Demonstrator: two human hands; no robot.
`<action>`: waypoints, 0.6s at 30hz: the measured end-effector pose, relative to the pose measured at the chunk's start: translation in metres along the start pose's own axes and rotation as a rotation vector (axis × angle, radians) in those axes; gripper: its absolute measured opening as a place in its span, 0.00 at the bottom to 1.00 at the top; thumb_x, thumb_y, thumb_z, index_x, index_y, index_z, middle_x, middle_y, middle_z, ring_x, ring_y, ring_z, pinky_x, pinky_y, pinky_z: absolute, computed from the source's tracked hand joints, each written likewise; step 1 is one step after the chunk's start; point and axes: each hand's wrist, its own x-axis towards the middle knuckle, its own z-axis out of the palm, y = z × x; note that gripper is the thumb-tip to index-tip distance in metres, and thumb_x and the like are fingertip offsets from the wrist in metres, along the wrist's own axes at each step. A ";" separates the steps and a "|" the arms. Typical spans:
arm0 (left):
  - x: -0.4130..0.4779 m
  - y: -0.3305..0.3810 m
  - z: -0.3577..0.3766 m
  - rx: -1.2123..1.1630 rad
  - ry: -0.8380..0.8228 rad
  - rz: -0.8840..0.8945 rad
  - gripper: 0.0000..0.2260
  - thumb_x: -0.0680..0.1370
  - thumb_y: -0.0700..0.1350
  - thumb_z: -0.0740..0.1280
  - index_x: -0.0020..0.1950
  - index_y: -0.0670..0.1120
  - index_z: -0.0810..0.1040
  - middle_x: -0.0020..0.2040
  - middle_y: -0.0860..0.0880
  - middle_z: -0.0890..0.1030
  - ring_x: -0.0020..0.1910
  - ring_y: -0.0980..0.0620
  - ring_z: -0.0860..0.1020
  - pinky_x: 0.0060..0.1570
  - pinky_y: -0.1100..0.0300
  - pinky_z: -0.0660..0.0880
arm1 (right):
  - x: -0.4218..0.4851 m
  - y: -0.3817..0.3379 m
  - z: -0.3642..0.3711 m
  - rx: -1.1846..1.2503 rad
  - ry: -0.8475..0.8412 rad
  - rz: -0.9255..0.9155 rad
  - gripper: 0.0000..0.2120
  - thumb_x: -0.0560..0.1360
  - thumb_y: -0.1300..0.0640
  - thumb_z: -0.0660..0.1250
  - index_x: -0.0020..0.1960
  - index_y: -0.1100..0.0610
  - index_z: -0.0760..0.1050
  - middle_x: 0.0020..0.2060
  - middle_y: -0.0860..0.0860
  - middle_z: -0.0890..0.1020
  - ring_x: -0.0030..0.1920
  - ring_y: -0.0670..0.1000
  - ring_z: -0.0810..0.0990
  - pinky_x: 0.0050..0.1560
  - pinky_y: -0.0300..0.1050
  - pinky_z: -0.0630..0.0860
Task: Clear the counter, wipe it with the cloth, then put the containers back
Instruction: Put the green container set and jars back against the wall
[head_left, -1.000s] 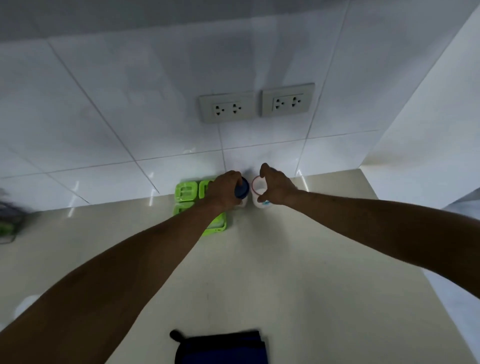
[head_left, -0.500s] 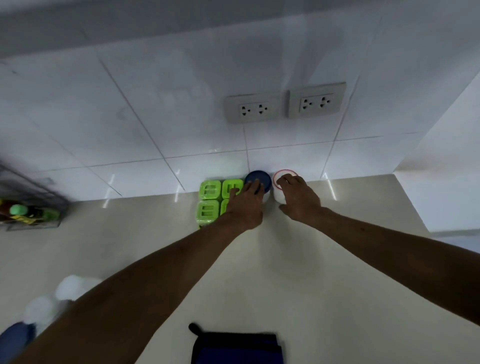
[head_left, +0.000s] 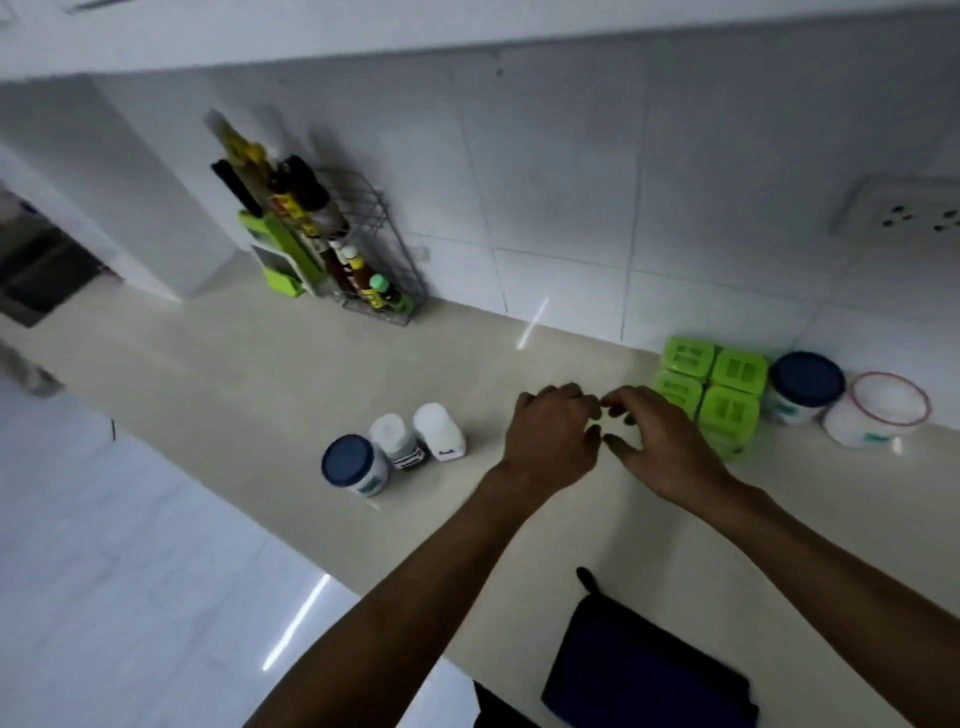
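Observation:
My left hand (head_left: 553, 434) and my right hand (head_left: 660, 441) hover side by side above the beige counter (head_left: 249, 374), fingers spread, holding nothing. Right of them, against the tiled wall, stand a block of green containers (head_left: 711, 387), a blue-lidded jar (head_left: 802, 387) and a white tub with a red rim (head_left: 878, 410). Left of my hands sit another blue-lidded jar (head_left: 356, 465) and two small white bottles (head_left: 397, 441) (head_left: 439, 431). A dark blue cloth (head_left: 644, 670) lies folded near the counter's front edge.
A wire rack (head_left: 374, 260) with sauce bottles and a green holder (head_left: 278, 254) stands at the back left by the wall. A wall socket (head_left: 914, 215) is at the upper right. The glossy white floor (head_left: 114, 545) lies beyond the counter's left edge.
Both hands have let go of the blue-lidded jar and the red-rimmed tub by the wall and drawn back leftward. My view has swung left, revealing the rack and three more containers.

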 end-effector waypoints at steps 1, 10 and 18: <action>-0.011 -0.026 -0.011 0.018 -0.010 -0.040 0.12 0.79 0.44 0.71 0.61 0.48 0.86 0.59 0.47 0.84 0.58 0.42 0.83 0.58 0.47 0.77 | 0.010 -0.020 0.017 0.000 -0.073 -0.026 0.20 0.74 0.57 0.76 0.64 0.49 0.75 0.55 0.47 0.79 0.54 0.51 0.81 0.52 0.49 0.78; -0.079 -0.245 -0.086 0.164 -0.114 -0.354 0.28 0.70 0.58 0.81 0.64 0.51 0.74 0.65 0.49 0.75 0.64 0.43 0.75 0.56 0.48 0.76 | 0.103 -0.159 0.149 -0.244 -0.261 -0.205 0.28 0.73 0.52 0.75 0.71 0.47 0.71 0.66 0.45 0.75 0.64 0.55 0.76 0.62 0.53 0.72; -0.095 -0.318 -0.058 0.102 -0.464 -0.439 0.45 0.67 0.54 0.86 0.74 0.46 0.64 0.69 0.46 0.71 0.67 0.37 0.76 0.58 0.41 0.81 | 0.136 -0.203 0.222 -0.402 -0.461 -0.223 0.30 0.73 0.52 0.76 0.72 0.46 0.70 0.66 0.47 0.77 0.63 0.53 0.79 0.72 0.55 0.58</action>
